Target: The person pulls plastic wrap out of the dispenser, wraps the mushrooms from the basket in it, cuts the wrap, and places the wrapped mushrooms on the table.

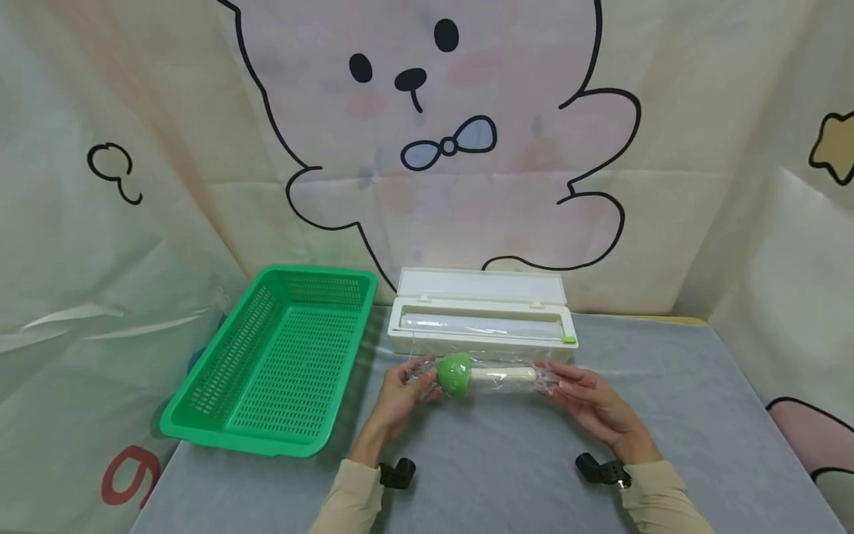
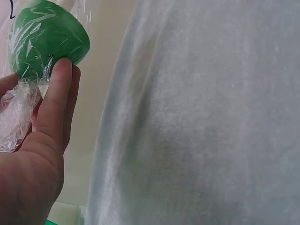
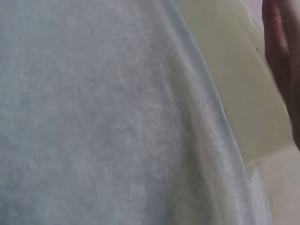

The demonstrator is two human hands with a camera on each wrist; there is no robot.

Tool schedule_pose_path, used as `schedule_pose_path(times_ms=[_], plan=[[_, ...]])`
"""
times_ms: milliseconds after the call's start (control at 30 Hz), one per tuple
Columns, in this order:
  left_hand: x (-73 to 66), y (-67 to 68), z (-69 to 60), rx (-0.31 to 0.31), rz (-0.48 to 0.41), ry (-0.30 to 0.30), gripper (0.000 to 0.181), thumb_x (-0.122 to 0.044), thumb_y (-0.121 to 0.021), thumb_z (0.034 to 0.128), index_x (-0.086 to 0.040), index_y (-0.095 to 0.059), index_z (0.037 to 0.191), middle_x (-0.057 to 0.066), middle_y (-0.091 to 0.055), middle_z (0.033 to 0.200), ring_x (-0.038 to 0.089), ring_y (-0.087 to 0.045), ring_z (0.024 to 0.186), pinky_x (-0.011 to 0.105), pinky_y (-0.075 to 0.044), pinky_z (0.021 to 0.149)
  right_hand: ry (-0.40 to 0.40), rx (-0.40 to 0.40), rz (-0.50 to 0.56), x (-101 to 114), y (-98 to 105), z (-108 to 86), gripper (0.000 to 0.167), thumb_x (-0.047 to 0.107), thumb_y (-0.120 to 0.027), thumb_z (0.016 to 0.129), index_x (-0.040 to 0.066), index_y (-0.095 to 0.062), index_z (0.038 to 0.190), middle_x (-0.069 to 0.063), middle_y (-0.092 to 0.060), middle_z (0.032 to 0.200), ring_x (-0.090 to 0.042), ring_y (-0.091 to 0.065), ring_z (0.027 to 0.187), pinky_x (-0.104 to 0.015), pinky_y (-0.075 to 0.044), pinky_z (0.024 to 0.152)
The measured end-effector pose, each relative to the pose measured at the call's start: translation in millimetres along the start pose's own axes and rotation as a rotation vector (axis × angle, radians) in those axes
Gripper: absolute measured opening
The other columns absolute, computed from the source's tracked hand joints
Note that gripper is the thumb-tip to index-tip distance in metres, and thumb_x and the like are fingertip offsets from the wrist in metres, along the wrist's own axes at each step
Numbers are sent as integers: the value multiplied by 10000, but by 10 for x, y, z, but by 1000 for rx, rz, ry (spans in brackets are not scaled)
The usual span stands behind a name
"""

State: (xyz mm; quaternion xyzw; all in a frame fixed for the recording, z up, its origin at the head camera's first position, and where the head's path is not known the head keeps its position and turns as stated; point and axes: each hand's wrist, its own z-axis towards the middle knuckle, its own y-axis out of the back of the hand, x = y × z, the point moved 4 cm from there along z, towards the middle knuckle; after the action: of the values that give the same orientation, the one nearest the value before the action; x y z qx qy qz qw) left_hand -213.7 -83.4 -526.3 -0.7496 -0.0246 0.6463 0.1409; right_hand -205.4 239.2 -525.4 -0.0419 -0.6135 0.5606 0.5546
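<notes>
Between the two hands, in the head view, is a green dome-headed thing with a cream handle (image 1: 456, 374), wrapped in clear plastic film. My left hand (image 1: 398, 397) pinches the gathered film at the green head's end; the left wrist view shows the bunched film (image 2: 18, 110) between thumb and fingers, with fingertips against the green head (image 2: 49, 40). With its fingers, my right hand (image 1: 597, 406) grips the twisted film (image 1: 547, 378) at the handle's end. Only the edge of the right hand (image 3: 283, 61) shows in the right wrist view; its grip is outside that picture.
Just behind the hands stands a white cling film dispenser (image 1: 480, 347), its lid (image 1: 482, 285) raised, a film roll (image 1: 480, 325) inside and a green slider (image 1: 568, 340) at its right. To the left lies a green plastic basket (image 1: 267, 443). Grey cloth (image 1: 494, 475) covers the table.
</notes>
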Motion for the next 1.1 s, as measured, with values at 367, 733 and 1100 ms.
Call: schedule_pose_path(times_ms=[367,733,1100], plan=[[-43,-78,-20,2,-2,-5,469,-38,-634,1003,128,-481,1415,204,-641,1199,185,-689,986,372,-574,901,0,-284,-511,-107,-4,153,340,-14,-450,1072,-22,-597,1379,7,-645,1342,-95,-613,1180,-296,-541,942],[-175,-62,-27,49,-114,-62,551,-226,-596,1050,100,-435,1463,160,-616,1254,152,-652,1013,359,-564,922,62,-378,-641,-66,-109,190,223,-53,-533,1027,-90,-660,1206,-18,-691,1225,-129,-688,950,-302,-582,852],[-191,-117,-24,139,-350,-60,567,39,-599,995,134,-348,1495,80,-675,1197,122,-666,987,233,-562,846,115,-500,-703,-9,-126,225,228,-25,-582,1013,-132,-642,1205,11,-717,1151,-106,-675,915,-273,-593,775]])
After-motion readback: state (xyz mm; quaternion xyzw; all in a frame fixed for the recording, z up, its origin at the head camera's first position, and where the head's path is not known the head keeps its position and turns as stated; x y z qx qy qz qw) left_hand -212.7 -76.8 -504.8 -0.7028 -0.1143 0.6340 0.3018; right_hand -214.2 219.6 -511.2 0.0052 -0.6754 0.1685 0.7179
